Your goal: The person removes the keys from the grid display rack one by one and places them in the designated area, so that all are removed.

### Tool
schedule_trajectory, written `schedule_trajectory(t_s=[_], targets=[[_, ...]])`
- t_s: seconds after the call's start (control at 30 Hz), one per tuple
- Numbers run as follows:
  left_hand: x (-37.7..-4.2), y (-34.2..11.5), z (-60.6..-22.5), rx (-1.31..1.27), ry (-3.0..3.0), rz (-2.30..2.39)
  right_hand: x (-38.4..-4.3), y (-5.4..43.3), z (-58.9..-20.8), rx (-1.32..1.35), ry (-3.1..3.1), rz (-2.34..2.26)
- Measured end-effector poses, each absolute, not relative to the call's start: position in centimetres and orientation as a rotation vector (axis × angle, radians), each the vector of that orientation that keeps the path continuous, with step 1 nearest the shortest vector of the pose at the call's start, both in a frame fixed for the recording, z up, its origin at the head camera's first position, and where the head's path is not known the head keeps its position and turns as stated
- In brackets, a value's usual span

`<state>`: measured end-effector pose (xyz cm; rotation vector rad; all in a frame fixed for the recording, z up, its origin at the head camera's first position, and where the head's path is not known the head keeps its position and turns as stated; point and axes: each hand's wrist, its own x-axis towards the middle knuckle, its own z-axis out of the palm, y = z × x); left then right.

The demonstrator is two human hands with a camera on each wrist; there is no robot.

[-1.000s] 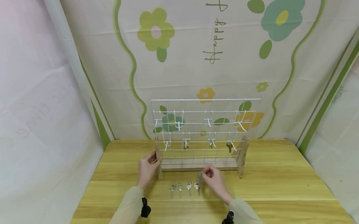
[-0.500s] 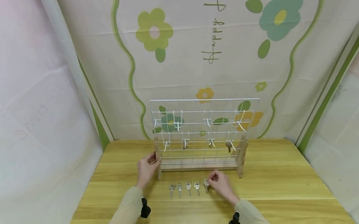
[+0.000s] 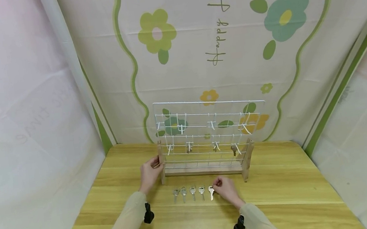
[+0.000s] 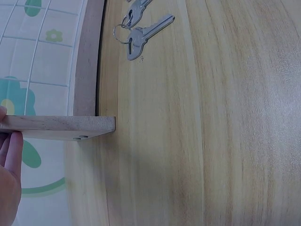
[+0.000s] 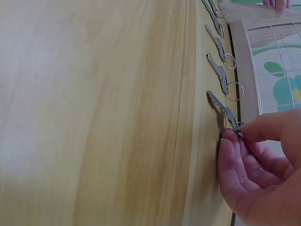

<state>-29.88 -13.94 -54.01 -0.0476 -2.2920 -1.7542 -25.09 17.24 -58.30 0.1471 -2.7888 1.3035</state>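
Observation:
My left hand (image 3: 149, 174) holds the left wooden upright (image 4: 56, 123) of a white wire rack, thumb on one side and fingers on the other. At the right end of a row of silver keys (image 3: 193, 191), my right hand (image 3: 226, 190) pinches a key (image 5: 221, 107) by the ring end between thumb and fingers. Its blade points toward the near side of the table, close to the tabletop; whether it touches the wood is hard to tell. The other keys in the row lie flat, each with a small ring.
The rack's wooden base (image 3: 203, 171) runs just behind the keys. White hooks stick out from the grid in two rows. A darker key (image 3: 234, 149) hangs on a lower hook at the right, with others less distinct beside it. A printed curtain (image 3: 186, 77) stands behind.
My right hand has moved right and slightly down with its key, from beside the rack base to the row's right end. The left hand keeps its place on the upright.

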Motion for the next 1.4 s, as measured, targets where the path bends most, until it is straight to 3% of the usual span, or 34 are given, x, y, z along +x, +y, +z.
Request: schedule_trajectory(t_s=[1.4], targets=[[-30.09,-14.09,-54.23,-0.043,-2.293,-1.788,-25.0,16.71,-58.34,0.308,-2.789,1.026]])
